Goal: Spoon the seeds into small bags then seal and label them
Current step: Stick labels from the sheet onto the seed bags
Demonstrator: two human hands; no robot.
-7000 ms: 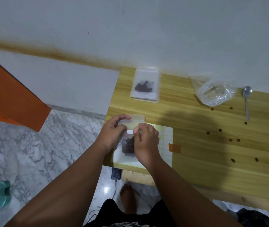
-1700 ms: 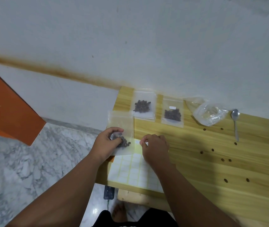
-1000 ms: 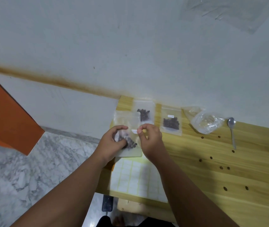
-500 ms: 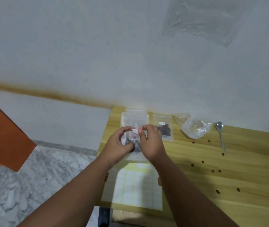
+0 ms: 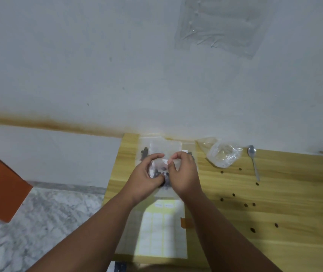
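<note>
Pale wooden desk (image 5: 274, 213), back edge to the wall. Yellow-white label sheet (image 5: 156, 232) at front edge, near left corner. The left hand (image 5: 143, 179) is curled round the small seed bag (image 5: 157, 167), held up toward the back left corner in front of two filled bags (image 5: 144, 152). The right hand (image 5: 184, 173) has left the sheet and come across; thumb and forefinger now pinch a white label (image 5: 165, 160) onto the bag's front. Judged: bag sealed, labelling under way. The spoon (image 5: 253, 160) and loose seeds (image 5: 233, 194) lie idle further right
</note>
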